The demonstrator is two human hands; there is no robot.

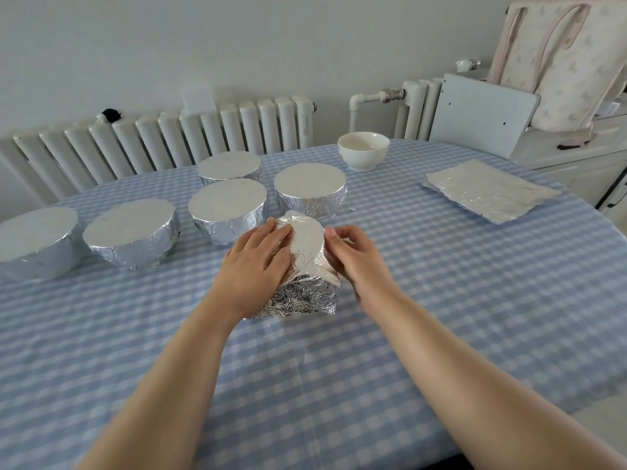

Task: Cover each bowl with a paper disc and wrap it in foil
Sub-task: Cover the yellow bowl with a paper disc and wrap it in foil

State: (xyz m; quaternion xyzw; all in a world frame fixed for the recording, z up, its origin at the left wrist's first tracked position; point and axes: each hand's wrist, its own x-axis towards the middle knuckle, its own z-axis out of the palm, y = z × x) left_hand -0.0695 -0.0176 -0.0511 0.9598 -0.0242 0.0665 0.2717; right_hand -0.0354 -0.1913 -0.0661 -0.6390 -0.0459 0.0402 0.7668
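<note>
Both forearms reach in from the bottom of the frame to the centre, hands meeting on a bowl (pixel 307 262) half wrapped in foil (pixel 305 296). Left hand (pixel 254 262) lies palm down on the bowl's left side, fingers straight and close together, pressing foil onto the top. Right hand (pixel 353 256) sits on the right side, fingers curled, thumb and fingertips pinching the foil edge at the rim. So the left grip is flat and pressed, the right grip is pinching foil. Loose crumpled foil hangs below the bowl toward the viewer, touching the counter (pixel 441 300), which has a blue-and-white check cloth.

No readable writing or labels anywhere.

Five wrapped bowls stand left of centre and above the hands, each with a flat white disc top and foil sides: far left (pixel 34 242), next (pixel 130 234), middle (pixel 227 210), back (pixel 230 167), right (pixel 310 189). Contents hidden. An open white bowl (pixel 363 150) stands at upper centre-right, apart from the rest; looks empty, though pale inside so hard to tell. A flat foil sheet (pixel 488 189) lies at right, well apart from the hands.

Radiator (pixel 163 137) along the wall behind; chair (pixel 485 113) at upper right.
</note>
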